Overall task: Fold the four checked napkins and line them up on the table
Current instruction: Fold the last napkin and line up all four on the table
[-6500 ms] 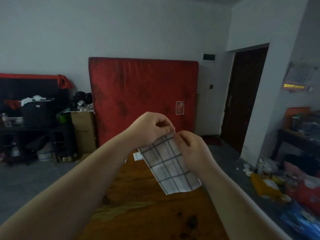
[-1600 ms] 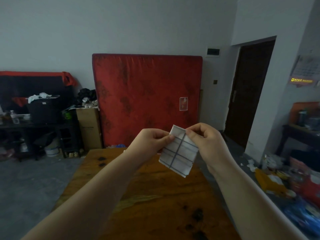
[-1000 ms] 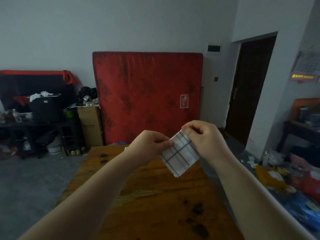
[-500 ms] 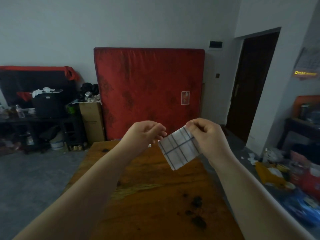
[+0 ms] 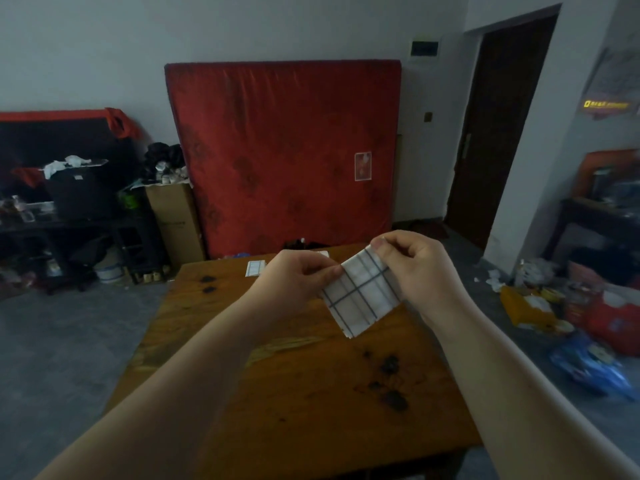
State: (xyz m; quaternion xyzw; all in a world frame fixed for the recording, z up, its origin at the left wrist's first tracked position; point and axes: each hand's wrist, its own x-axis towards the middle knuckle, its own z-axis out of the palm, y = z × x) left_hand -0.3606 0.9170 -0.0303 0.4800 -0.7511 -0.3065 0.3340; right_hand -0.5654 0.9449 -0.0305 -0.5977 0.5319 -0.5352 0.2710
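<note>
**Folded napkin held over the table; another lies at the far edge**

In the air above the middle of the table (image 5: pixel 311 393): the checked napkin (image 5: pixel 362 299), folded small and tilted, lowest corner pointing at the wood. The left hand (image 5: pixel 294 278) pinches its left edge and the right hand (image 5: pixel 419 268) pinches its top corner. A laid napkin (image 5: pixel 256 268) lies flat at the table's far edge, beyond the left hand, which is the nearer one. Likely next: set the held napkin down beside it.

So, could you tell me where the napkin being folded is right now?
In the head view, the checked napkin is up over the wooden table, right of centre, held between the left hand and right hand.
</note>
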